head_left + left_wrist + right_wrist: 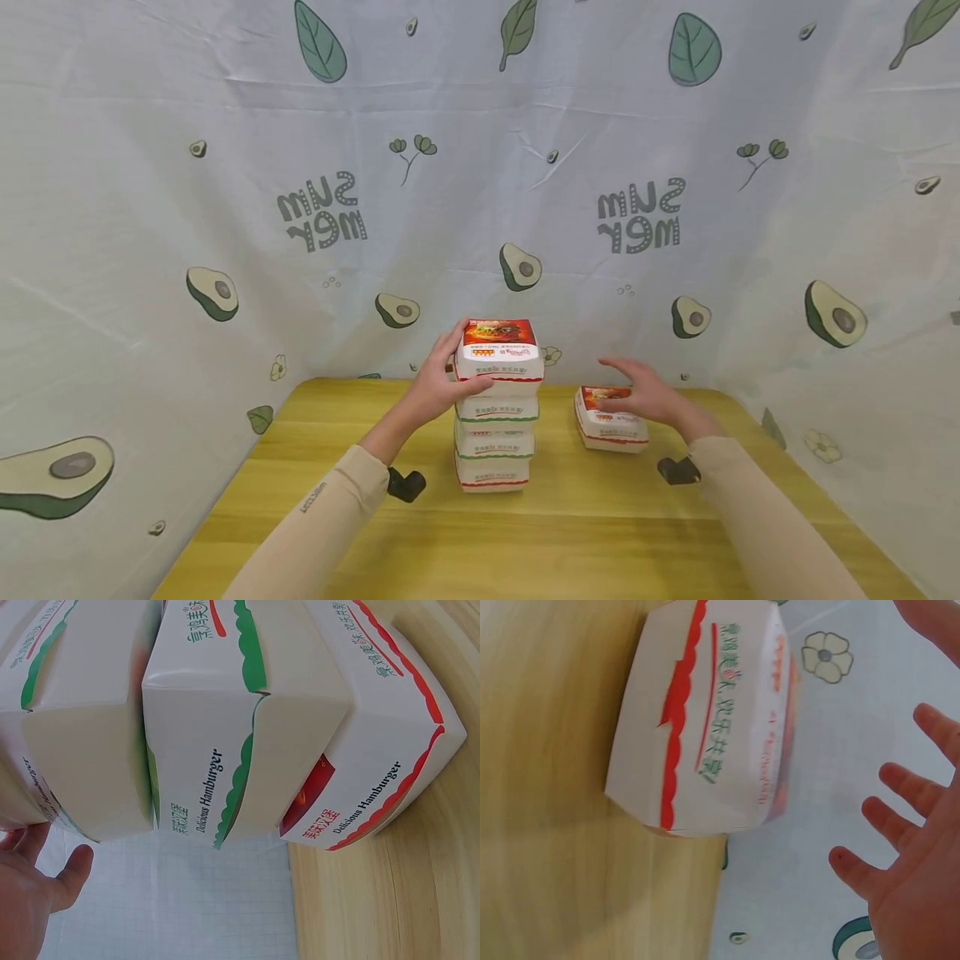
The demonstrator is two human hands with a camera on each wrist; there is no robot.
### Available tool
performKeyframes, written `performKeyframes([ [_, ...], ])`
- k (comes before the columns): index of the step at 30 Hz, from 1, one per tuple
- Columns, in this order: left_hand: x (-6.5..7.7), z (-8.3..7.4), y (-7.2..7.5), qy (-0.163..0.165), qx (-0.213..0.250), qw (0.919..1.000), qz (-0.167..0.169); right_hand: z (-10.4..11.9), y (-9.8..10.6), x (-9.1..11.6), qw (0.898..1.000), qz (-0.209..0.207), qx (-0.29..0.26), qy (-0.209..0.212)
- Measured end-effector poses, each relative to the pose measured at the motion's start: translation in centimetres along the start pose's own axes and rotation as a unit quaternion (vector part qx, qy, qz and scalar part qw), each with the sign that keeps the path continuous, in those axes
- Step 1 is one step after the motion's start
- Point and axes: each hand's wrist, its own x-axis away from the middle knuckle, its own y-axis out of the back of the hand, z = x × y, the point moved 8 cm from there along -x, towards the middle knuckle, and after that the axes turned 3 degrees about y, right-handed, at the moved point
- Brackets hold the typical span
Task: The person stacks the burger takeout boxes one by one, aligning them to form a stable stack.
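Note:
Several white burger boxes stand in a stack; the uppermost (499,358) has a red printed lid and red trim. My left hand (438,375) rests against this box's left side, fingers at the upper corner and thumb extended across the lower front. In the left wrist view, green-trimmed boxes (199,727) sit above a red-trimmed bottom box (375,727). Another red-trimmed burger box (611,429) lies on the table to the right. Over it hovers my right hand (648,392), fingers spread; the right wrist view shows a gap between them and the box (705,727).
Beneath the boxes is a yellow wooden table (420,550). A pale curtain (465,208) printed with avocados and leaves hangs behind the table and along both sides. Black wrist mounts (407,485) show under both forearms.

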Motion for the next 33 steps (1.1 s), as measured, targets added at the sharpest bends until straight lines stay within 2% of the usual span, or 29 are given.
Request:
performKeyframes([
  [7, -0.1, -0.1, 0.2, -0.002, -0.001, 1.0000, -0.003, -1.7, -1.0, -0.1, 1.000, 0.002, 0.011, 0.001],
  [17, -0.1, -0.1, 0.2, 0.000, -0.004, 1.0000, -0.002, -2.1, -1.6, 0.2, 0.999, 0.021, 0.009, -0.027],
  [27, 0.1, -0.1, 0.0, 0.003, -0.008, 1.0000, 0.002, -3.7, -3.2, 0.5, 0.998, 0.038, -0.011, -0.046],
  [33, 0.0, 0.0, -0.1, 0.001, -0.007, 1.0000, 0.003, -4.7, -4.1, 0.4, 0.996, 0.056, -0.015, -0.072],
])
